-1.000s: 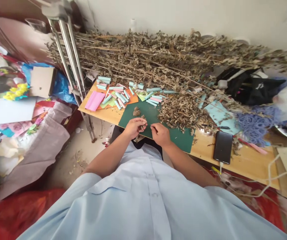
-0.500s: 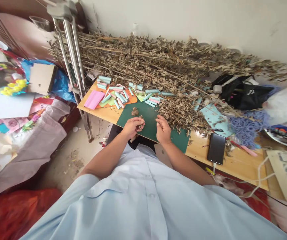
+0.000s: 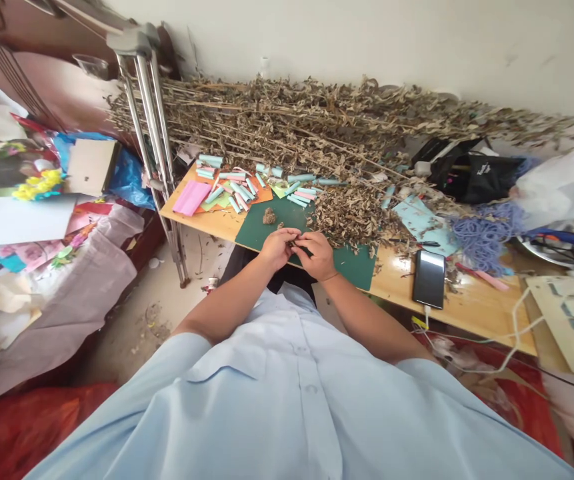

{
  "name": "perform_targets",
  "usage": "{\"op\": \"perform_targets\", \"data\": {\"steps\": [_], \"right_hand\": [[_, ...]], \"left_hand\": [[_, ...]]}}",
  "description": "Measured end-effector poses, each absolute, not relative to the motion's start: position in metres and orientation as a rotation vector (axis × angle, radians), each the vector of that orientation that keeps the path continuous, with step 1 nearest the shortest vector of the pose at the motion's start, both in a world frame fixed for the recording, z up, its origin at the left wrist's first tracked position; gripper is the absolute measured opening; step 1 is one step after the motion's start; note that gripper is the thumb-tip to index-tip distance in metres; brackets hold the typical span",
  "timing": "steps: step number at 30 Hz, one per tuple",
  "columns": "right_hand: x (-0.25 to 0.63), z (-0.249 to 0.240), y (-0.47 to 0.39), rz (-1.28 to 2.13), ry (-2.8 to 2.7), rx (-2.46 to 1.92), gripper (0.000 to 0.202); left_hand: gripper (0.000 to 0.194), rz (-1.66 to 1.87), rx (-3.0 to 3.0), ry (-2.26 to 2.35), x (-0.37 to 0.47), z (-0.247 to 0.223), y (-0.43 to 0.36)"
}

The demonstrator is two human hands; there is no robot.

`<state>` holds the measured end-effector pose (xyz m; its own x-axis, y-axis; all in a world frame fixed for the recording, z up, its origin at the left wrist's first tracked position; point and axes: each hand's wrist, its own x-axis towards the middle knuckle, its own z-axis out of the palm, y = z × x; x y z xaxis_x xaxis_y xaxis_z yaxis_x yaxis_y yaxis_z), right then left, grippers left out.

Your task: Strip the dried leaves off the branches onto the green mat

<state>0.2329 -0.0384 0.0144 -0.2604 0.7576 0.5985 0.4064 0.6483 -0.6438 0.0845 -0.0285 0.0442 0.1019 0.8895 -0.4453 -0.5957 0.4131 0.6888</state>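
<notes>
My left hand [image 3: 277,248] is closed round some brown dried leaves [image 3: 293,245], which show only in part between the fingers. Against it, my right hand [image 3: 317,256] pinches at the same leaves, its fingertips meeting those of the left. Both hands are over the front edge of a green cutting mat [image 3: 251,227]. A small rounded clump of crushed leaf [image 3: 269,215] sits on the mat just beyond the left hand. To the right of it, a heap of loose dried leaves [image 3: 347,217] covers much of the mat.
Long dried plant stalks [image 3: 267,120] lie along the wall. Several pale blue and pink paper rolls [image 3: 239,193] are beside a pink paper stack [image 3: 191,198]. On the right are a phone [image 3: 429,280] with its cable and blue yarn [image 3: 487,230]. Metal crutches [image 3: 151,127] stand left.
My right hand has moved left and closed in on the left hand, so their fingers now meet at the leaves. A small leaf bit now shows on the mat beside the clump.
</notes>
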Motion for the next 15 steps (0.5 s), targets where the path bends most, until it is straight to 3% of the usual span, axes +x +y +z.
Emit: {"op": "perform_targets", "data": {"steps": [10, 15], "right_hand": [[0.233, 0.009, -0.033, 0.436, -1.821, -1.026, 0.012], [0.231, 0.007, -0.030, 0.395, -1.800, -1.031, 0.013]], "left_hand": [[0.009, 1.112, 0.489, 0.969, 0.095, 0.046, -0.025], [0.018, 1.131, 0.475, 0.942, 0.097, 0.043, -0.026]]}}
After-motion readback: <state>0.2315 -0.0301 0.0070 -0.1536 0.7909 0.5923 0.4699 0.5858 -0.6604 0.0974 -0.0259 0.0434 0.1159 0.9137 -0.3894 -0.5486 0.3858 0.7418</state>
